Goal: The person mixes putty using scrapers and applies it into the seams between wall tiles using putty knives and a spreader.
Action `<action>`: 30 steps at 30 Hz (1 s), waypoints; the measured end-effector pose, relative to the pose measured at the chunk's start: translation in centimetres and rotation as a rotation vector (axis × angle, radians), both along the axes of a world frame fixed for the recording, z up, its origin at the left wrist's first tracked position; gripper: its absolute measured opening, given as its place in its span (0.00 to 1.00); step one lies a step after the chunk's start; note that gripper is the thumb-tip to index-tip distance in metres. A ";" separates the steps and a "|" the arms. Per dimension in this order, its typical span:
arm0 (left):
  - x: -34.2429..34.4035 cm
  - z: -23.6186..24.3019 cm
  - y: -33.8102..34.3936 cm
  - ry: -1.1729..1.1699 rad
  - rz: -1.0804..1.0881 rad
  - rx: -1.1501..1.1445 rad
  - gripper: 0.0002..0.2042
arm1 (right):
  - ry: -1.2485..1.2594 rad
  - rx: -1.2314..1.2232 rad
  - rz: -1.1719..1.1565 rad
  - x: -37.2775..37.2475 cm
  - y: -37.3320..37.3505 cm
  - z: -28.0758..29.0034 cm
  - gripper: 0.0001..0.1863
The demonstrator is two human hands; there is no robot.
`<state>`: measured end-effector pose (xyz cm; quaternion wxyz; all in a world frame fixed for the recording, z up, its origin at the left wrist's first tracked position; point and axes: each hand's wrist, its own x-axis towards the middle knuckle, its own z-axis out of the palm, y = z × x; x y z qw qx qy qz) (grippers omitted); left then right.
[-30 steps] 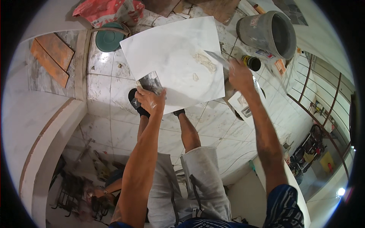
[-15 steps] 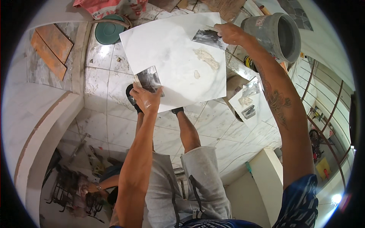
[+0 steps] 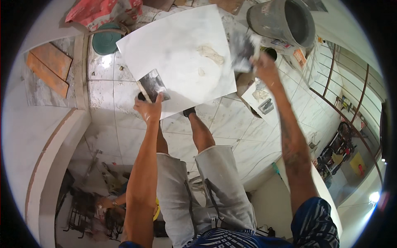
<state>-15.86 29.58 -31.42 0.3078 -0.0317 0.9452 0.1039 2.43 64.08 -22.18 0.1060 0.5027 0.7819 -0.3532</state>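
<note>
A large white slab [image 3: 169, 45] lies in front of my legs, with a beige putty smear [image 3: 211, 54] and a smaller dab on its right half. My left hand [image 3: 149, 109] grips the pale edge strip of a wide metal putty knife [image 3: 154, 82], its shiny blade over the slab's near left corner. Closed on a second, motion-blurred putty knife [image 3: 244, 49], my right hand [image 3: 268, 72] is off the slab's right edge. Beside it, a small white board [image 3: 252, 93] bears a beige lump and two more flat metal blades.
A large grey bucket [image 3: 271, 20] stands at the far right, near an open dark-rimmed can [image 3: 271, 53]. A green lid [image 3: 106, 41] and a red-and-white sack [image 3: 103, 12] are at the far left. Another person's arm [image 3: 109, 202] shows low left. Metal bars [image 3: 331, 74] run along the right.
My right hand has swung down and right, taking its putty knife off the slab's far right corner. My left hand keeps its knife at the near left corner. The whole view has shifted slightly.
</note>
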 end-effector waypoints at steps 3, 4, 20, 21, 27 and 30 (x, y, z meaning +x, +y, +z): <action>1.9 -0.8 -2.6 0.045 0.021 0.147 0.51 | 0.111 -0.189 -0.064 5.7 -7.4 -5.1 0.16; 1.8 -0.5 -4.9 0.064 -0.011 0.133 0.51 | 0.000 -0.272 -0.126 3.5 -11.4 -5.3 0.15; 16.0 3.0 -10.1 -0.217 -0.443 0.284 0.20 | 0.059 -0.120 -0.495 12.8 -21.4 -9.4 0.12; 18.1 2.9 -7.5 -0.222 -0.440 0.293 0.20 | 0.049 -0.019 -0.518 17.5 -20.1 -10.6 0.11; 28.6 2.6 8.2 -0.376 -0.470 0.583 0.12 | 0.042 0.106 -0.389 32.4 -9.6 -13.4 0.08; 36.3 -1.1 15.2 -0.171 -0.459 0.762 0.12 | 0.084 0.408 0.043 35.0 0.9 -15.8 0.11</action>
